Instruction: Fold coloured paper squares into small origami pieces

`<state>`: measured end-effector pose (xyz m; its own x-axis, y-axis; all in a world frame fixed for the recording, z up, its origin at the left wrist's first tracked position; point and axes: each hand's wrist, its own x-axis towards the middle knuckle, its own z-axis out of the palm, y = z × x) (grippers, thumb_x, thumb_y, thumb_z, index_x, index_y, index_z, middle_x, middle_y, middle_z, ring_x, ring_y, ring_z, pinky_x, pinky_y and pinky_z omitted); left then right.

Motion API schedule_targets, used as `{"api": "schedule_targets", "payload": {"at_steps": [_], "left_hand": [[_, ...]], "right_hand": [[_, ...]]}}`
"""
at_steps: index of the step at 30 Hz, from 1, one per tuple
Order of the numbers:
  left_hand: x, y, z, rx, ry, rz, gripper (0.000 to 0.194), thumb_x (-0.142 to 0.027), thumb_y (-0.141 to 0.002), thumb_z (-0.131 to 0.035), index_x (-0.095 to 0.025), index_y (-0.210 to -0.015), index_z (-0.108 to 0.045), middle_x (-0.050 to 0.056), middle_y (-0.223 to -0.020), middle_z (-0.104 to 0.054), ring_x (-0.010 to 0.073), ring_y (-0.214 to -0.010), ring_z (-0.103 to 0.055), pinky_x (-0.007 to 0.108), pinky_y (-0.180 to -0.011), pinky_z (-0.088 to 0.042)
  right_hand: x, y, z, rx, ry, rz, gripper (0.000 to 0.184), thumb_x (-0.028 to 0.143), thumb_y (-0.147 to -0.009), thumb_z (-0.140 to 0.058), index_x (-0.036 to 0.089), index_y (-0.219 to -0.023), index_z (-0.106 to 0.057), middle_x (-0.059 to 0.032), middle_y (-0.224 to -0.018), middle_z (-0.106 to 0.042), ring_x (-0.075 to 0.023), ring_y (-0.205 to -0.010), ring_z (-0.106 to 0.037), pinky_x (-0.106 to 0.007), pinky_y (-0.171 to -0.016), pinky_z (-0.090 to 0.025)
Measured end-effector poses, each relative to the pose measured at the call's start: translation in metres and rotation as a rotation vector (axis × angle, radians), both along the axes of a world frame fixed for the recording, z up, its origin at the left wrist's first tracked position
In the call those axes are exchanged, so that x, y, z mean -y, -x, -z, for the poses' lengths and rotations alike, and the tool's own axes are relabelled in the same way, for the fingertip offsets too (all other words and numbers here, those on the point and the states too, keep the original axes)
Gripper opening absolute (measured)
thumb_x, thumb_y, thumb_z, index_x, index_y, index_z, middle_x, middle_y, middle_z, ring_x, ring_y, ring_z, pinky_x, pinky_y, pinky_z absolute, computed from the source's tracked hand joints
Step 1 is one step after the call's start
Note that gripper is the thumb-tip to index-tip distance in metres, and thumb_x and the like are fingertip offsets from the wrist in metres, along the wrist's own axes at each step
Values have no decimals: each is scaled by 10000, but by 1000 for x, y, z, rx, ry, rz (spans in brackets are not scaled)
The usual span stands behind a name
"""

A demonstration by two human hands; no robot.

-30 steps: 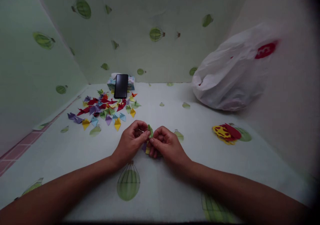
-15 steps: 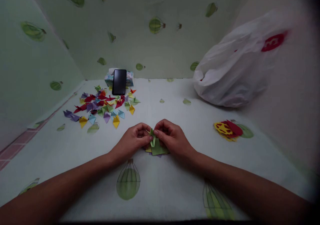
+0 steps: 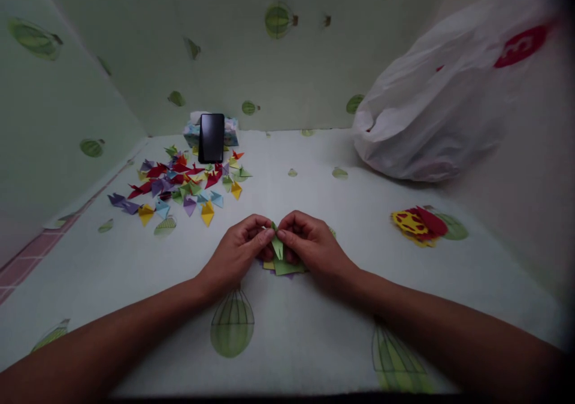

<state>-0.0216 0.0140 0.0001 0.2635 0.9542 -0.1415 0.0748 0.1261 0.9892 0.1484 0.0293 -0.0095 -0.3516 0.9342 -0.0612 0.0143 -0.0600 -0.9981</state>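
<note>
Between my two hands is a small light-green folded origami paper (image 3: 277, 247), its narrow split point facing down toward me. My left hand (image 3: 246, 245) pinches its left edge with thumb and forefinger. From the other side, my right hand (image 3: 309, 245) grips the right edge the same way, with the thumb tips close together. Directly under the hands lies a small stack of coloured paper sheets (image 3: 287, 268), green on top with yellow and purple edges showing. The fingers hide part of the folded paper and of the stack.
Many folded paper cranes (image 3: 179, 182) in mixed colours lie at the back left. Behind them a phone (image 3: 211, 138) leans on a tissue box (image 3: 231, 132). A white plastic bag (image 3: 431, 116) stands at the back right, and red and yellow paper cutouts (image 3: 417, 226) lie at right.
The folded paper has turned in my fingers, so its broader face and split point show more. Both hands keep their pinch. The whole view has shifted slightly.
</note>
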Motion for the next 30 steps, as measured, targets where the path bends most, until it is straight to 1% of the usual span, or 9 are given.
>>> {"api": "schedule_targets", "payload": {"at_steps": [6,13,16,19,22,30], "left_hand": [[-1,-1,4,9,15,-14,149,-312,-888,-613,-174,-932,-578,-26,-677,-611,116,-639,-575,247,-640,-473],[-2,-1,1,-18,4,-37,145,-306,-870,-629,-163,-878,-605,-23,-682,-610,111,-630,-566,239,-627,-471],[-3,-1,1,-18,12,-48,141,-294,-855,-645,-157,-856,-611,-25,-676,-604,106,-623,-554,227,-613,-461],[-2,0,1,-13,16,-22,141,-291,-860,-639,-153,-872,-614,-15,-704,-618,109,-637,-559,233,-626,-466],[-2,0,2,0,9,2,157,-308,-887,-612,-151,-881,-612,-3,-726,-629,115,-658,-563,243,-644,-471],[-2,1,4,-15,-34,-2,167,-309,-897,-608,-150,-851,-627,-10,-709,-618,110,-654,-550,233,-633,-461]], "right_hand": [[-1,0,2,11,7,-13,146,301,-843,-627,196,-783,-544,66,-533,-521,-86,-439,-484,-204,-425,-351],[-1,1,2,32,2,-21,150,288,-855,-624,191,-776,-541,63,-521,-538,-84,-427,-493,-192,-414,-360],[-1,0,2,25,-9,-38,157,301,-886,-597,188,-791,-543,63,-509,-543,-82,-427,-488,-190,-424,-370],[-1,-1,3,17,-25,-47,171,311,-914,-566,184,-801,-543,61,-510,-553,-78,-432,-490,-186,-436,-379],[-1,-1,3,8,-12,-44,163,301,-908,-573,182,-803,-539,64,-512,-555,-73,-419,-491,-178,-422,-370],[-1,0,4,-1,-17,-47,162,298,-893,-592,182,-798,-532,63,-532,-561,-76,-414,-508,-184,-415,-395]]}}
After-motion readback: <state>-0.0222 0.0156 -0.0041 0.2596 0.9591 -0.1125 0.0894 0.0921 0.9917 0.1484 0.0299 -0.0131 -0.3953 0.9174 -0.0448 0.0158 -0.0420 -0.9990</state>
